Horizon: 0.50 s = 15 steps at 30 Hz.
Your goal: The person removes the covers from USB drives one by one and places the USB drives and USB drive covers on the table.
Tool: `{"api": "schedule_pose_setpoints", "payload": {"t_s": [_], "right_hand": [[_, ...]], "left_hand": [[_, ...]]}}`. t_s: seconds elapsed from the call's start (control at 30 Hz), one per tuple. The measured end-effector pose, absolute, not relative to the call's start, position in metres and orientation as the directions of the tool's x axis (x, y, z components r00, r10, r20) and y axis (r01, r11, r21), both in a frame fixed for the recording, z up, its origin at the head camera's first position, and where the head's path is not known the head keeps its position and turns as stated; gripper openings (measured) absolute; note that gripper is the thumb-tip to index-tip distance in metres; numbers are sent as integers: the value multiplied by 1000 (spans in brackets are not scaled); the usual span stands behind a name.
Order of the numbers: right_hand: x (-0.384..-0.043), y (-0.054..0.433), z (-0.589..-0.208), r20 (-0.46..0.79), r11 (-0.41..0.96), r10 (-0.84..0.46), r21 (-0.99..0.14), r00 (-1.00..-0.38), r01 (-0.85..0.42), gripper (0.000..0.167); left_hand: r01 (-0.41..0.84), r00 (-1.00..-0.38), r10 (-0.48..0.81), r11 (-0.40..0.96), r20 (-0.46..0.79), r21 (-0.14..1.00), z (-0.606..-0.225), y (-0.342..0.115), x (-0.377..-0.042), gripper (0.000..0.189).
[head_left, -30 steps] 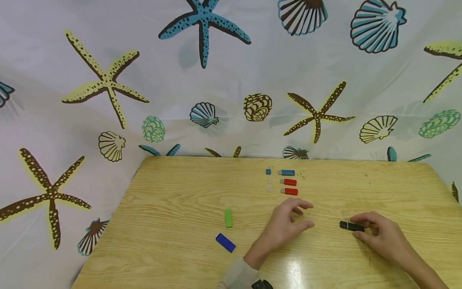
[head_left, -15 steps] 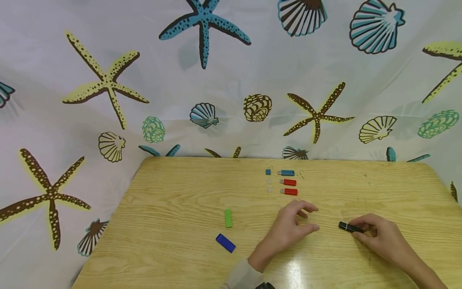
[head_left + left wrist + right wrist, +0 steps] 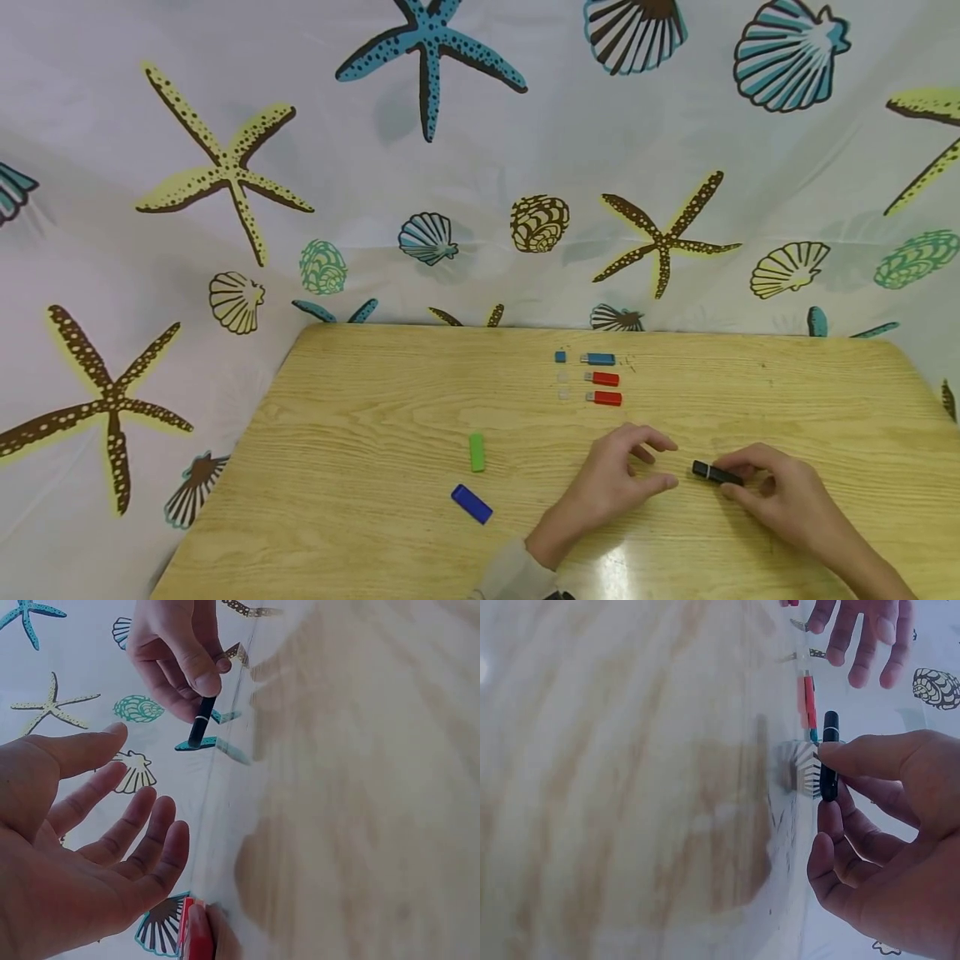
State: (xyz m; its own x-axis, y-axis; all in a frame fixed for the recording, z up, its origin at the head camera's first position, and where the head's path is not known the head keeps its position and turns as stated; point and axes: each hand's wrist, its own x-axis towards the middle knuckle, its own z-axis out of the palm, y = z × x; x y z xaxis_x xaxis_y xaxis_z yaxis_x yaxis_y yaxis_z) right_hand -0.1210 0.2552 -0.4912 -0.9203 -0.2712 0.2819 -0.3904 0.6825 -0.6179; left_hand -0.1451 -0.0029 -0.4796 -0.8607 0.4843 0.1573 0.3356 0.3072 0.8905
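Observation:
My right hand (image 3: 783,492) pinches a black USB stick (image 3: 717,473) between thumb and fingers. The stick has a thin pale band near its capped end, which points left toward my other hand. In the right wrist view the thumb lies across the black USB stick (image 3: 829,761) and fingertips support its lower end. My left hand (image 3: 611,479) hovers left of the stick with fingers loosely spread and nothing in them. The left wrist view shows that left hand (image 3: 97,832) with its palm turned up, a gap between it and the stick.
Toward the back of the wooden table (image 3: 360,400) lie a blue USB stick (image 3: 600,359), its blue cap (image 3: 560,357), two red USB sticks (image 3: 606,398) and two clear caps (image 3: 563,394). A green stick (image 3: 477,452) and a dark blue stick (image 3: 472,504) lie left of my left hand.
My right hand has shifted slightly left with the black USB stick. My left hand has moved right and a little nearer, narrowing the gap between them.

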Motion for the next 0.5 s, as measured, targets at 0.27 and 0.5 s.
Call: {"api": "schedule_pose_setpoints", "payload": {"t_s": [0.27, 0.5], "right_hand": [[-116, 247, -487, 349, 670, -276, -598, -895, -440, 37], [-112, 241, -481, 331, 672, -259, -613, -907, -416, 37]], "left_hand": [[376, -846, 505, 332, 174, 865, -478, 0, -143, 30], [333, -840, 524, 296, 139, 896, -477, 2, -141, 29]]}}
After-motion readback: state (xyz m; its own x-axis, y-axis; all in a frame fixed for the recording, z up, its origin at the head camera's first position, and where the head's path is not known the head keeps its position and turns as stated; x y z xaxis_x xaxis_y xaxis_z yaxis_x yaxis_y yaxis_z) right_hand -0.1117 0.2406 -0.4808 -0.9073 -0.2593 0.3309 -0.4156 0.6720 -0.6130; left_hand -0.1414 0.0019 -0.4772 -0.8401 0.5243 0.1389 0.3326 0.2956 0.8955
